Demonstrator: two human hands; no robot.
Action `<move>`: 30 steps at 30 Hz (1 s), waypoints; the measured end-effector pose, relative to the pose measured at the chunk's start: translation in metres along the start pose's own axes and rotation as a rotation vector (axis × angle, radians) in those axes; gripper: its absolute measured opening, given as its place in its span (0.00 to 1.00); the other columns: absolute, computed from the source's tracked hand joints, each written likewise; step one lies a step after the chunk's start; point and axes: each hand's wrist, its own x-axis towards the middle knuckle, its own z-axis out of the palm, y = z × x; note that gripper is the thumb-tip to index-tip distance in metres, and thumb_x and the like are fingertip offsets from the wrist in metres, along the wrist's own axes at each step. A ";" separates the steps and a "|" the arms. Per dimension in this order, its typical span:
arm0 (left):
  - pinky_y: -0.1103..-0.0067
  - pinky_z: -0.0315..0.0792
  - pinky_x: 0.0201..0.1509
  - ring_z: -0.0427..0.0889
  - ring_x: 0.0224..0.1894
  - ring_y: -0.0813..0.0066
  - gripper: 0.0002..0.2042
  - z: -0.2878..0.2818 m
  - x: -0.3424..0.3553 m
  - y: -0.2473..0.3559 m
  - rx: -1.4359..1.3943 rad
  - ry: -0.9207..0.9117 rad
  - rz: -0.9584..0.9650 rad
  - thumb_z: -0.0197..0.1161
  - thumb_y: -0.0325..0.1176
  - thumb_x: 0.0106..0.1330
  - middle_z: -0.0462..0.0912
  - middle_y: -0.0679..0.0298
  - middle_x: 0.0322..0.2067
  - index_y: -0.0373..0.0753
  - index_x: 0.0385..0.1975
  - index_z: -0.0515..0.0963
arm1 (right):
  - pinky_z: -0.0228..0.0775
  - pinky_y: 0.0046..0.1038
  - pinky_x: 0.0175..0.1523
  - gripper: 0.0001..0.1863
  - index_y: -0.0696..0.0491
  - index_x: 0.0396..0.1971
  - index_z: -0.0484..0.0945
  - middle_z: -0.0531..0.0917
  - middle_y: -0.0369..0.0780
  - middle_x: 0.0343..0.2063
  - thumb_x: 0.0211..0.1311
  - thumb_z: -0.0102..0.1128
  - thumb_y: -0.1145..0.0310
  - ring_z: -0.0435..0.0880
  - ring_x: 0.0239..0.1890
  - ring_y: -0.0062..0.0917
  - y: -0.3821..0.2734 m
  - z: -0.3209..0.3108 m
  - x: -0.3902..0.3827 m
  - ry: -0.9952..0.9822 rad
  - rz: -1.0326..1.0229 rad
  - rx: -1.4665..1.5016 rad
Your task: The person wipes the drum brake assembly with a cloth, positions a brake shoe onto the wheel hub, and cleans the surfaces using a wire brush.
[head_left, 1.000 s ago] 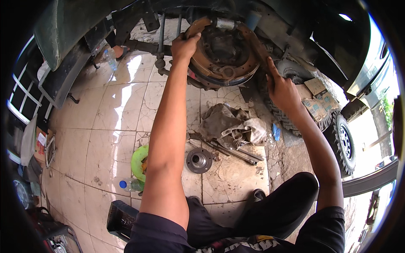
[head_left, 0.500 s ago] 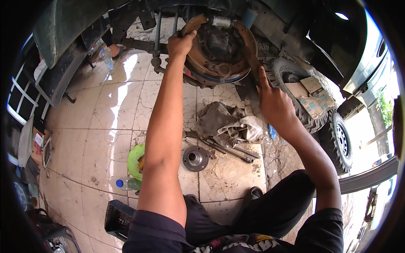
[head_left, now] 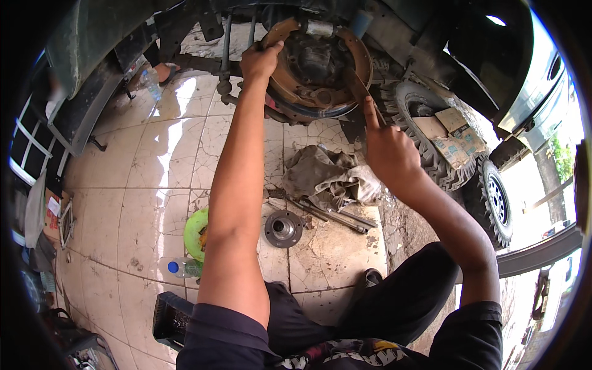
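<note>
In front of me at the top is a drum brake assembly with its drum off. A rusty curved brake shoe [head_left: 281,36] stands on its left side and another brake shoe [head_left: 356,52] on its right; a silvery wheel cylinder [head_left: 320,28] sits between their upper ends. My left hand [head_left: 259,63] is closed round the left shoe, thumb on its face. My right hand [head_left: 394,153] grips a long, flat, brownish blade-like tool [head_left: 356,86], index finger stretched along it. The tool lies against the lower part of the right shoe; its exact kind is unclear.
Below the brake, a grey rag [head_left: 330,179], metal rods [head_left: 345,220] and a round hub flange [head_left: 283,229] lie on the tiles. A green dish [head_left: 195,234] and a bottle [head_left: 185,267] are left of my forearm. Tyres [head_left: 493,197] and cardboard [head_left: 456,142] are at right.
My right hand and the flat tool have shifted left and slightly up, the blade now further inward over the right shoe. My left hand keeps its hold; the whole view has shifted a little.
</note>
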 end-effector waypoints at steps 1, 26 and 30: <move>0.78 0.72 0.48 0.82 0.40 0.73 0.21 0.003 0.000 0.001 -0.010 0.003 0.015 0.73 0.41 0.53 0.85 0.59 0.39 0.33 0.42 0.83 | 0.83 0.40 0.37 0.35 0.48 0.72 0.48 0.82 0.59 0.35 0.64 0.43 0.71 0.86 0.33 0.47 0.009 -0.004 0.005 0.000 -0.009 0.032; 0.75 0.73 0.50 0.82 0.44 0.69 0.22 0.009 -0.010 -0.002 -0.019 0.028 0.024 0.72 0.41 0.55 0.85 0.56 0.44 0.33 0.46 0.81 | 0.82 0.41 0.37 0.36 0.48 0.73 0.48 0.83 0.55 0.37 0.64 0.44 0.71 0.86 0.38 0.47 0.017 0.008 0.052 0.173 0.019 0.013; 0.75 0.73 0.50 0.82 0.44 0.69 0.22 0.005 -0.012 0.006 0.039 0.020 0.015 0.72 0.41 0.55 0.85 0.57 0.44 0.33 0.46 0.81 | 0.82 0.40 0.38 0.38 0.47 0.73 0.43 0.81 0.59 0.35 0.64 0.45 0.70 0.86 0.35 0.47 0.015 0.027 0.019 0.094 0.033 0.005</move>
